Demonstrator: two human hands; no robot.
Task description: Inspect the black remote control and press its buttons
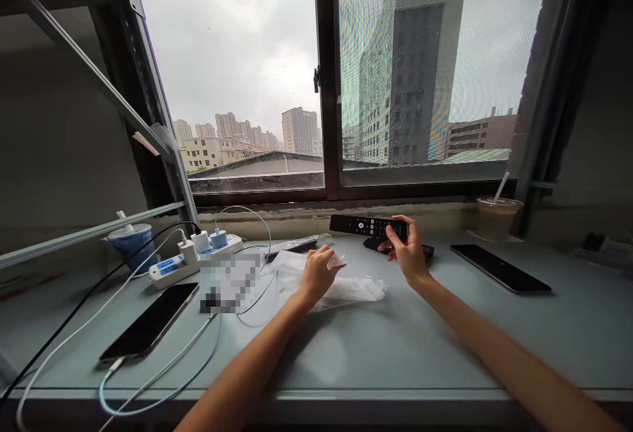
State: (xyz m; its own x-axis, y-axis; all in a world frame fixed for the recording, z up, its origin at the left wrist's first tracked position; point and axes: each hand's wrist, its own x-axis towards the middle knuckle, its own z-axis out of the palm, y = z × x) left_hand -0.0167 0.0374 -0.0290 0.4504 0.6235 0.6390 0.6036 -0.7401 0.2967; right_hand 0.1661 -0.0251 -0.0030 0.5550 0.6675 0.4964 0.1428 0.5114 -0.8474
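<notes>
Rn R hand [410,257] has its grip clamped on a blk remote [346,223], far side, a bit right of ctr, w/ a dark item [428,251] partly hidden behind it. L hand [316,275] grip pinched on clear plastic bag [363,289], nearer on the surface [420,353]. Blk flat device [499,268] to right; pwr strip [171,272] w/ plugs, left.

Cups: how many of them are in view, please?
2. One blue cup stands at the left, beside the power strip; the other, a brownish cup, stands at the right, below the window. None seems hidden.
</notes>
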